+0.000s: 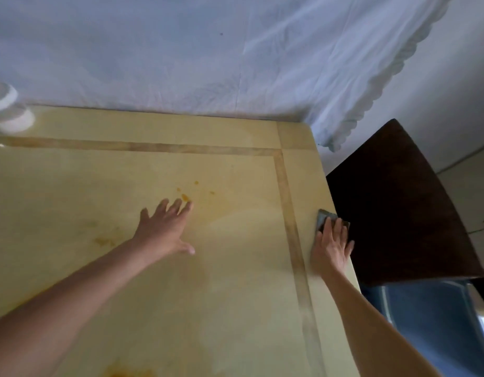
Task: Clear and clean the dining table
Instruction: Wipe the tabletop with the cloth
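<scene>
The cream dining table [104, 183] has a darker inlaid border strip. Small orange food spots [185, 197] lie near its middle, and fainter orange smears [104, 241] sit to the left. My left hand [164, 229] lies flat on the tabletop with fingers spread, its fingertips just below the orange spots. My right hand [332, 247] presses with straight fingers on a grey-green cloth [324, 217] at the table's right edge. Most of the cloth is hidden under the fingers.
White dishes [7, 110] stand at the table's far left corner. A pale blue fabric [208, 55] hangs behind the table. A dark wooden chair [398, 208] stands beside the right edge, with a blue surface [426, 322] below it.
</scene>
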`<move>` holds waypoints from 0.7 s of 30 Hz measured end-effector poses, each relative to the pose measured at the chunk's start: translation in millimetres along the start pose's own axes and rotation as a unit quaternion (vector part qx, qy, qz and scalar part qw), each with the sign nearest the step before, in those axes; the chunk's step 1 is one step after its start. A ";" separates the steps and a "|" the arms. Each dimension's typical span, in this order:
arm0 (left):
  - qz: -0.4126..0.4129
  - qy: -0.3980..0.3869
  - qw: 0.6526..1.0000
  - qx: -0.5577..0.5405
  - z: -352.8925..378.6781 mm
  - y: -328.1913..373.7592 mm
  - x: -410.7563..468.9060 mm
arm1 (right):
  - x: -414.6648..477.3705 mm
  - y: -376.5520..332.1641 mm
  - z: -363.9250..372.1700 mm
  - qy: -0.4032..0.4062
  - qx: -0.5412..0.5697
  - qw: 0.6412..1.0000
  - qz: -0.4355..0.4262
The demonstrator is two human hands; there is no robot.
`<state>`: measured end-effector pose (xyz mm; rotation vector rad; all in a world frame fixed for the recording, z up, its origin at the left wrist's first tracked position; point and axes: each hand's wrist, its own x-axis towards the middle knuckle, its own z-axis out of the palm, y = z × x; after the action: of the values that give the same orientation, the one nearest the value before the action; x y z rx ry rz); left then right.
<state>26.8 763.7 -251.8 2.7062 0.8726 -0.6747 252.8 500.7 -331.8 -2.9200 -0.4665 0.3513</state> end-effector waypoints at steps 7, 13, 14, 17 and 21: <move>-0.057 -0.060 0.996 0.017 -21.2 -54.5 54.9 | 69.5 -67.0 -1.2 0.020 -0.019 1.000 -0.004; -0.081 -0.084 0.993 -0.015 -28.0 -75.6 79.4 | 26.8 -181.2 39.2 -0.016 -0.023 0.957 -0.288; -0.083 -0.082 0.993 -0.022 -30.4 -75.3 82.5 | 8.0 -193.4 46.5 -0.021 -0.026 0.937 -0.348; -0.083 -0.087 0.992 -0.031 -38.4 -73.1 94.9 | -6.3 -199.3 48.2 -0.079 -0.022 0.886 -0.456; -0.074 -0.118 0.990 -0.003 -43.3 -71.4 106.0 | 65.7 -150.2 33.1 -0.051 -0.036 0.918 -0.392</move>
<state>75.8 888.0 -270.4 2.5064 1.0180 -0.9969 262.1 666.9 -347.4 -2.4935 -1.6014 0.3597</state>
